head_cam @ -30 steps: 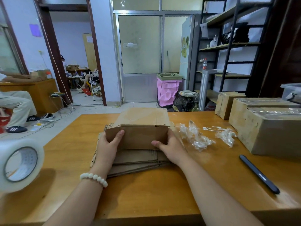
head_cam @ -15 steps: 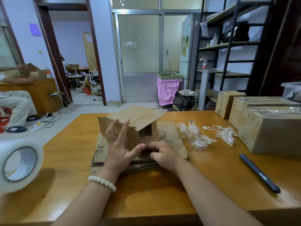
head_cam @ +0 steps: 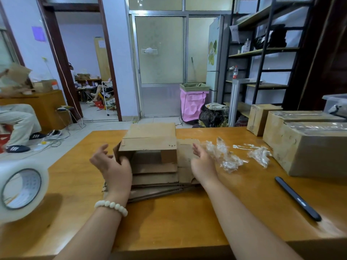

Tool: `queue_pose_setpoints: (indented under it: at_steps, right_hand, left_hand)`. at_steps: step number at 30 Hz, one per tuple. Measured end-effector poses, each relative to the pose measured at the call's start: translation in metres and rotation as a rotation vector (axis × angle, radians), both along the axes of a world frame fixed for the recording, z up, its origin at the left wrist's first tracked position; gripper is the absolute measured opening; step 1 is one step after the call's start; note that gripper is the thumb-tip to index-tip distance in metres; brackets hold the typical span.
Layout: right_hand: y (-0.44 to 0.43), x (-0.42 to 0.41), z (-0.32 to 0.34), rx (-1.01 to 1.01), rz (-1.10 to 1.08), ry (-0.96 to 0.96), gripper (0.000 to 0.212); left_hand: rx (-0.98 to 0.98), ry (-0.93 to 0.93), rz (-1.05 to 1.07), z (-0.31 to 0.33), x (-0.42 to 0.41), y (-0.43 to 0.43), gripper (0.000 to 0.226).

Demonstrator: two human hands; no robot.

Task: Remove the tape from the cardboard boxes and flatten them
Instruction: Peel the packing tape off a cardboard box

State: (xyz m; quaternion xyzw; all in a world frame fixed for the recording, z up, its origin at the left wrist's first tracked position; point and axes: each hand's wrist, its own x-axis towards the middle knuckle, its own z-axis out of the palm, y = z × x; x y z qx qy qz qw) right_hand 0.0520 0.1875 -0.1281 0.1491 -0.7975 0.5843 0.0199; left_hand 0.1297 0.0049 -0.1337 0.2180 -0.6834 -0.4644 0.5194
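The open box [head_cam: 150,143] stands between the two hands as a cardboard sleeve, resting on the flattened stack [head_cam: 155,178] that lies on the bench [head_cam: 178,212] just ahead of both wrists. The left hand [head_cam: 109,163] has loose, spread fingers right at the box's left wall, gripping nothing; whether it touches, I cannot tell. The right hand [head_cam: 202,162] is wide, palm turned inward, just beside the box's right side and empty.

To do this well, I would push one top edge sideways so the sleeve shears along its creases rather than crushing from above, then press both palms flat and square it with the stack. Tape scraps [head_cam: 225,156] lie just outside the right hand. Farther that way sit taped boxes [head_cam: 309,147], so the job looks only partly done.
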Motion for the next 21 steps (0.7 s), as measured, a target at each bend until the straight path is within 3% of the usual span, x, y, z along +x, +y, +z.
queue_pose_setpoints:
  at_steps: [2,6,10,14,17,19,21]
  right_hand:
    - [-0.003,0.004,-0.002,0.080,0.120,0.028,0.063]
    - [-0.004,0.008,-0.002,0.051,0.222,0.057,0.055]
    - [-0.003,0.012,-0.001,-0.003,0.215,0.077,0.048]
    - [-0.009,0.021,-0.003,0.070,0.282,0.117,0.040]
    - [-0.006,0.014,0.000,-0.027,0.092,0.136,0.036]
    - [-0.002,0.008,0.001,0.001,0.068,0.103,0.045]
    - [-0.004,0.008,-0.002,0.115,0.193,0.049,0.059]
  left_hand:
    - [0.006,0.011,0.008,-0.001,0.001,0.001,0.024]
    - [-0.186,-0.038,0.027,-0.006,0.000,0.001,0.024]
    - [-0.032,-0.004,0.077,-0.005,-0.004,-0.013,0.009]
    - [-0.060,-0.084,-0.051,-0.004,-0.002,-0.005,0.012]
    - [0.096,-0.135,-0.134,0.000,0.000,0.005,0.017]
    - [0.116,-0.213,-0.209,0.001,0.002,0.008,0.025]
    - [0.033,-0.295,-0.286,0.001,0.002,0.013,0.034]
